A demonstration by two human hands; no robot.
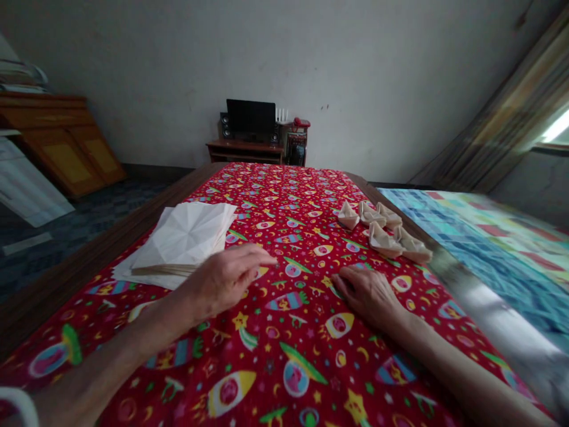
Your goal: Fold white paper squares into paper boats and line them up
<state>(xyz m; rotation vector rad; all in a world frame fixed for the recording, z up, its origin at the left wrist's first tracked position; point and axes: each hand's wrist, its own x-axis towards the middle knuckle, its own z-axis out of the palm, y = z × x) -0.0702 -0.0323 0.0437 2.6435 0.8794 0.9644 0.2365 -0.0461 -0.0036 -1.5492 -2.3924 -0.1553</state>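
Note:
My left hand (231,273) is over the red patterned cloth, beside the near right edge of a stack of white square papers (184,234). Its fingers reach loosely to the right with nothing in them. The top sheet shows crease lines spreading from its middle. My right hand (367,290) rests palm down on the cloth, its fingers slightly bent and holding nothing visible. Beyond it, several boat-shaped folded papers (382,240) sit grouped near the cloth's right edge, apart from the hand.
The red cloth (284,367) covers a long table with a dark wooden edge (146,213). To the right is a bed with a colourful cover (498,255). Against the far wall, a monitor (251,117) stands on a small desk. A wooden cabinet (66,145) is at the left.

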